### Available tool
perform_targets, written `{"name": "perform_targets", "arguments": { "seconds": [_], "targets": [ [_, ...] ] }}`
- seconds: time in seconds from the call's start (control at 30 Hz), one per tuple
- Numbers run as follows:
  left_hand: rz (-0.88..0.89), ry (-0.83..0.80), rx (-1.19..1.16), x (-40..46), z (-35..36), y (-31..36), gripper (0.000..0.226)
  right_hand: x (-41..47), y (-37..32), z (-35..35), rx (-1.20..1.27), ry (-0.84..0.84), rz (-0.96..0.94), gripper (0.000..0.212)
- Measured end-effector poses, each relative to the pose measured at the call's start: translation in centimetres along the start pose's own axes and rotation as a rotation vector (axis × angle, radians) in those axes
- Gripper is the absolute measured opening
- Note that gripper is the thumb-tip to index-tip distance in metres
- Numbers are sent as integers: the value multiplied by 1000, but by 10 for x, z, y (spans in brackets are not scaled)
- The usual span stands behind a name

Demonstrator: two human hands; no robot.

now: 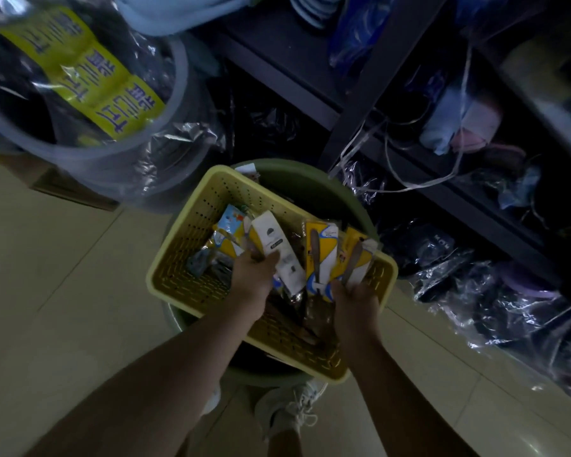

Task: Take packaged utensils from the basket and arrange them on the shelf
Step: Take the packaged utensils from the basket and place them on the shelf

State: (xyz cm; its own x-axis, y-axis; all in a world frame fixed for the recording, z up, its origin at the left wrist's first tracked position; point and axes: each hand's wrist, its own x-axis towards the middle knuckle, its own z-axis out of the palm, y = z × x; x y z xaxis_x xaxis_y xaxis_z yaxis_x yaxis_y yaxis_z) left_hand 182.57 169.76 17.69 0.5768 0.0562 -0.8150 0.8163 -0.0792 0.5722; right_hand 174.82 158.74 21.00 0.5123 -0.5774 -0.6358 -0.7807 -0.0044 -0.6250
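Note:
A yellow perforated basket (195, 225) rests on top of a green tub (314, 189). Inside it lie packaged utensils with yellow, white and blue cards. My left hand (249, 278) is inside the basket, closed on a bunch of packs, with a long white pack (282, 252) sticking up from it. My right hand (355, 300) grips two yellow-carded spoon packs (323, 255) at the basket's right side. More dark packs lie under both hands. The dark metal shelf (373, 80) stands behind and to the right.
A grey bucket (139, 150) with plastic-wrapped goods and a yellow label stands at the left. Plastic-wrapped items (495, 298) crowd the floor under the shelf at the right. White straps (409, 186) hang from the shelf. My shoes (287, 410) stand on pale floor tiles.

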Motion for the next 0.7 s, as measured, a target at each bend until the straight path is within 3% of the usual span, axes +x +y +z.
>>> {"name": "perform_targets", "arguments": {
  "seconds": [0.13,0.23,0.33,0.47,0.63,0.7],
  "targets": [
    [191,-133,46,-65,-37,45,5,-35,-44,-26,167,-105,34,20],
    [317,-209,95,-123,-53,98,30,-73,-89,-59,349,-156,42,18],
    [452,-301,94,-192,-63,163,4,-122,-146,-98,583,-253,48,25],
    [626,-501,135,-282,-66,236,31,-187,-200,-140,772,-300,-1,20],
    [818,-644,267,-368,-60,300,23,-255,-255,-185,818,-273,-117,24],
    [874,-663,285,-398,-49,327,24,-272,-279,-210,729,-190,-182,53]
  ]
}}
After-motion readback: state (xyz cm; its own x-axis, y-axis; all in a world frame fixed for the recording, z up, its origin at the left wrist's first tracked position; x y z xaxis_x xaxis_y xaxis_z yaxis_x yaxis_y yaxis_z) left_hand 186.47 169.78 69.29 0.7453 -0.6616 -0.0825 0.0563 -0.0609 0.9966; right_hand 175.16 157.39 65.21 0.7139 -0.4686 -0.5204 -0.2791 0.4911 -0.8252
